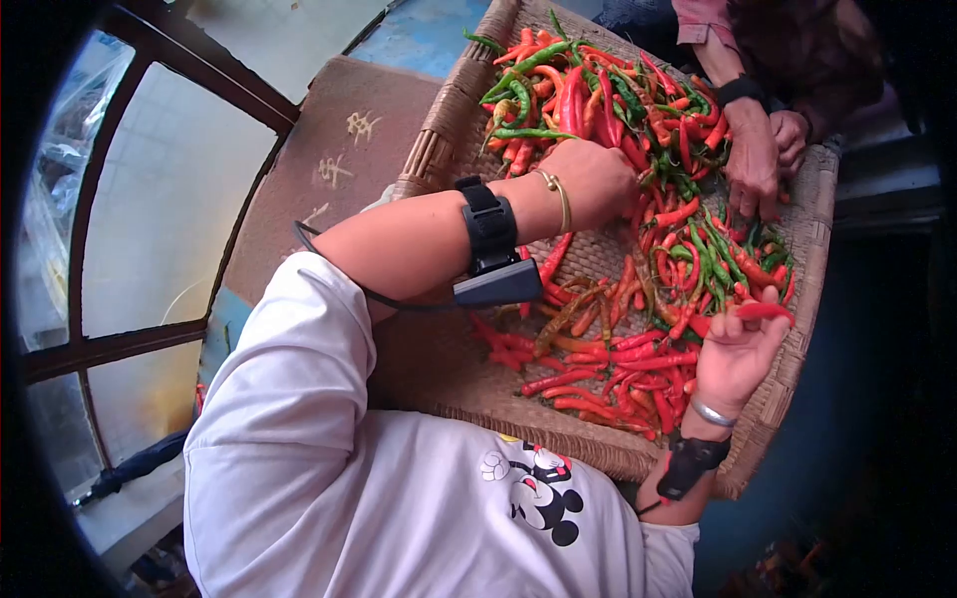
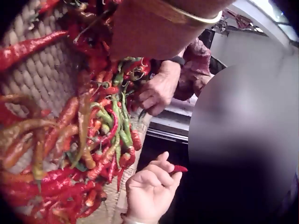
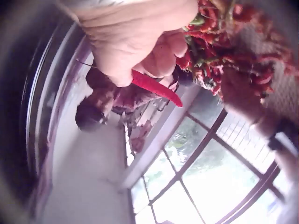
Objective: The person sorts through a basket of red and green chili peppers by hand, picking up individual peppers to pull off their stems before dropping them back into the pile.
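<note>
A woven basket (image 1: 429,149) holds heaps of red, orange and green peppers (image 1: 598,95). My left hand (image 1: 588,184), with a gold bangle at its wrist, reaches over the middle of the basket at the edge of the upper heap; its fingertips are hidden in the head view. Over the basket's right rim, my right hand (image 1: 736,359) pinches one red pepper (image 1: 764,311) between thumb and fingers. That pepper (image 3: 156,88) juts from the fingers of my right hand (image 3: 135,42) in the right wrist view. Red peppers (image 1: 638,379) lie in the near part of the basket.
Another person's hands (image 1: 753,164) are at the basket's far right side, among the peppers. A brown board with pale writing (image 1: 334,149) lies left of the basket. Framed window panes (image 1: 169,199) stand at the far left. The basket's right rim (image 1: 812,249) runs beside my right hand.
</note>
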A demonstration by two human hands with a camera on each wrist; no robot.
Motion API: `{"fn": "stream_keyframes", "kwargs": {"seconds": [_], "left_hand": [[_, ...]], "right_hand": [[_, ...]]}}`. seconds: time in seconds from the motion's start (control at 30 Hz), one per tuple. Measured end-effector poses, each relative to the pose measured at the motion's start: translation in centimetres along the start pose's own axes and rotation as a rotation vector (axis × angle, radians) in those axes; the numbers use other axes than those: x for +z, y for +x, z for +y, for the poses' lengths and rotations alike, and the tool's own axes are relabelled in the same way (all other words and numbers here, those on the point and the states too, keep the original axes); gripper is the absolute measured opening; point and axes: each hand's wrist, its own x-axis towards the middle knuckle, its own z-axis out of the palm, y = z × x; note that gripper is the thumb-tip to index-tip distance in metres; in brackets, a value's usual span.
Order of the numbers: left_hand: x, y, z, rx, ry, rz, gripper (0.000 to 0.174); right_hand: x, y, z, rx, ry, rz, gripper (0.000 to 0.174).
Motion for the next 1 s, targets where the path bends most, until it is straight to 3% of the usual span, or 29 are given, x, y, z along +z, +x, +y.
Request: {"fn": "stream_keyframes", "kwargs": {"seconds": [0.07, 0.17, 0.27, 0.4, 0.5, 0.57, 0.6, 0.67, 0.8, 0.87, 0.93, 1.0], "left_hand": [[0.2, -0.1, 0.2, 0.012, 0.047, -0.038, 0.017], [2.0, 0.4, 0.2, 0.02, 0.126, -0.071, 0.016], [2.3, 0.5, -0.1, 0.01, 0.168, -0.032, 0.015], [1.1, 0.6, 0.1, -0.024, 0.137, -0.143, 0.016], [-0.3, 0.2, 0.8, -0.009, -0.067, -0.096, 0.018], [-0.8, -0.3, 1.2, 0.117, -0.517, 0.001, 0.02], [-0.7, -0.6, 1.7, 0.113, -0.519, -0.001, 0.02], [-0.6, -0.9, 2.7, 0.064, -0.948, -0.135, 0.02], [0.5, -1.8, 4.2, 0.221, -1.091, -0.114, 0.02], [1.0, -1.3, 3.6, 0.233, -0.951, -0.007, 0.02], [1.5, -0.4, 2.0, 0.21, -0.642, 0.153, 0.018], [1.8, 0.4, 0.4, 0.141, -0.377, 0.242, 0.016]], "right_hand": [[-0.6, 0.4, -0.2, 0.128, 0.133, -0.041, 0.042], [-0.4, 0.2, 1.2, 0.291, 0.026, -0.009, 0.036], [-0.2, 0.0, 1.7, 0.358, -0.131, -0.03, 0.029], [0.9, -0.5, 1.8, 0.336, -0.28, -0.122, 0.024], [0.9, -0.8, 2.3, 0.331, -0.471, -0.164, 0.025], [1.6, -1.2, 2.7, 0.298, -0.585, -0.173, 0.026], [2.0, -1.4, 2.9, 0.265, -0.698, -0.195, 0.028], [2.6, -1.6, 3.1, 0.309, -0.741, -0.25, 0.027], [2.4, -2.0, 3.8, 0.315, -0.862, -0.308, 0.019], [1.6, -1.7, 3.8, 0.393, -0.993, -0.276, 0.014], [1.8, -1.3, 3.3, 0.357, -0.723, -0.1, 0.011], [0.9, -0.3, 1.9, 0.259, -0.46, -0.035, 0.021]]}}
